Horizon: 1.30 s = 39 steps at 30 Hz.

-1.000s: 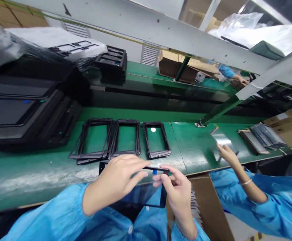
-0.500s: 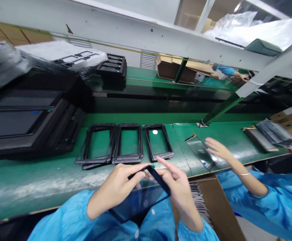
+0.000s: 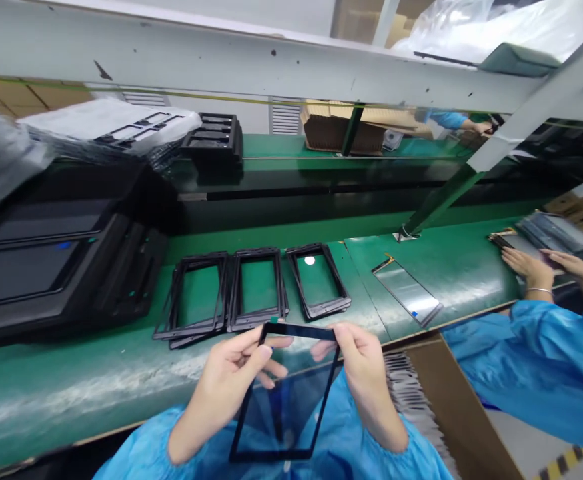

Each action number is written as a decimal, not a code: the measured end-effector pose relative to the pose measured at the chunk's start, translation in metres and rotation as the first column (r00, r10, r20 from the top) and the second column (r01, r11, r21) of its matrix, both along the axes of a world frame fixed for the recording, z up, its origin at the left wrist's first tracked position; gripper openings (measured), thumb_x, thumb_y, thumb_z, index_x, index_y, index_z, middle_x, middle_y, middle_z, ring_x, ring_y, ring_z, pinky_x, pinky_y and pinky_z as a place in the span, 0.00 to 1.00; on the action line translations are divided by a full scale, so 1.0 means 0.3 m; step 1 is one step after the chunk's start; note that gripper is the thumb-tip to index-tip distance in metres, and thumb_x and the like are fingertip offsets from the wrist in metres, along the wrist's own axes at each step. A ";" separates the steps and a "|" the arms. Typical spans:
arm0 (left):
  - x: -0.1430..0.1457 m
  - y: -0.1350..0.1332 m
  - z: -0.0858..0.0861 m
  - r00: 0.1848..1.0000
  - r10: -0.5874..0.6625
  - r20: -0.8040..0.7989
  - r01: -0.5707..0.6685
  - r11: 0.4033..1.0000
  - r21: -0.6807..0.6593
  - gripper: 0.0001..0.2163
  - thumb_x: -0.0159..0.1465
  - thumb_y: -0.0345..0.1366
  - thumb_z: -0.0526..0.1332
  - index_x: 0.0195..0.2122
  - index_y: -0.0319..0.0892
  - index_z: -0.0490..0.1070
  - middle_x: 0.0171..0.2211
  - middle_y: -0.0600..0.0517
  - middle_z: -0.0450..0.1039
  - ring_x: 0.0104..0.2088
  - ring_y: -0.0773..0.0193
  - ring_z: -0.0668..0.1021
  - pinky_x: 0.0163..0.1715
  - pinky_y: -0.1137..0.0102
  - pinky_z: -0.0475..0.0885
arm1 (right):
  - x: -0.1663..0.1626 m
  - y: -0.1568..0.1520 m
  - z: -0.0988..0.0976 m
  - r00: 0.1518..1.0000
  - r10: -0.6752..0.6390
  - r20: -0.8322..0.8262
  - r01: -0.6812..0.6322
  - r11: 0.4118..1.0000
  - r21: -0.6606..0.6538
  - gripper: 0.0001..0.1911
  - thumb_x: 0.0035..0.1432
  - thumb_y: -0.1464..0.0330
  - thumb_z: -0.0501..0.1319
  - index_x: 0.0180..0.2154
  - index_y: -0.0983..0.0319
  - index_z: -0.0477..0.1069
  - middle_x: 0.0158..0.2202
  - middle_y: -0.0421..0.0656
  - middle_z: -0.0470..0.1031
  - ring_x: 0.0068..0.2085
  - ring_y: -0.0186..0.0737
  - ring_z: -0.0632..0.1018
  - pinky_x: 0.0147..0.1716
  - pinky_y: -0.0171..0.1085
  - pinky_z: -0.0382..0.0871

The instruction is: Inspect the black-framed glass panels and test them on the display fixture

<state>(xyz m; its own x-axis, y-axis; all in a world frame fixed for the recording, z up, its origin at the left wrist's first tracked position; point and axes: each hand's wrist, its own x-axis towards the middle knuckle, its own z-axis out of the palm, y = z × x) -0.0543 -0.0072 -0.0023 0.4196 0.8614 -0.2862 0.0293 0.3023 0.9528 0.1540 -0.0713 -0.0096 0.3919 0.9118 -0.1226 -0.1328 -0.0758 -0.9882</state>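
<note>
At the near edge of the green bench (image 3: 71, 387), the person holds a dark glass panel (image 3: 286, 407) tilted in the air, in front of the blue coat and clear of the surface. On its upper left edge the left hand (image 3: 226, 380) pinches, on the upper right corner the right hand (image 3: 366, 367); both grips are closed on the panel, by fingertips only. I think so light a pinch may let it slip against the bench edge, or the fingers may mark the glass. Stacks of black frames (image 3: 254, 287) lie just beyond.
</note>
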 end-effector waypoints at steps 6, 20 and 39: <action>-0.023 -0.005 -0.005 0.999 -0.039 0.003 0.039 0.999 -0.006 0.19 0.64 0.47 0.72 0.50 0.38 0.83 0.47 0.38 0.86 0.33 0.52 0.88 0.27 0.67 0.84 | -0.003 -0.002 0.020 0.998 0.022 0.061 -0.024 0.999 0.037 0.23 0.67 0.49 0.62 0.31 0.59 0.80 0.22 0.42 0.84 0.23 0.42 0.83 0.27 0.37 0.80; -0.051 0.081 0.071 0.937 -0.244 -0.250 0.298 0.931 0.208 0.16 0.70 0.45 0.63 0.36 0.41 0.86 0.33 0.46 0.87 0.31 0.56 0.87 0.32 0.72 0.81 | 0.008 -0.029 0.045 0.950 0.160 0.267 -0.171 0.985 0.016 0.22 0.72 0.55 0.57 0.33 0.60 0.81 0.26 0.43 0.86 0.28 0.42 0.86 0.31 0.35 0.78; -0.047 0.039 -0.006 0.998 0.047 -0.030 -0.045 0.998 0.049 0.20 0.62 0.45 0.71 0.51 0.38 0.79 0.40 0.39 0.87 0.24 0.58 0.85 0.19 0.71 0.77 | 0.208 -0.104 -0.123 0.989 -0.146 0.037 0.147 0.989 -0.022 0.25 0.70 0.49 0.58 0.46 0.59 0.85 0.45 0.52 0.88 0.42 0.51 0.88 0.42 0.43 0.83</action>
<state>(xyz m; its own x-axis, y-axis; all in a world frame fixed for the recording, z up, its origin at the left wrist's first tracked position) -0.0685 0.0047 -0.0040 0.3707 0.8928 -0.2558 0.0461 0.2574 0.9652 0.2165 -0.1024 -0.0466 0.5252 0.8413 -0.1281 -0.1098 -0.0823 -0.9905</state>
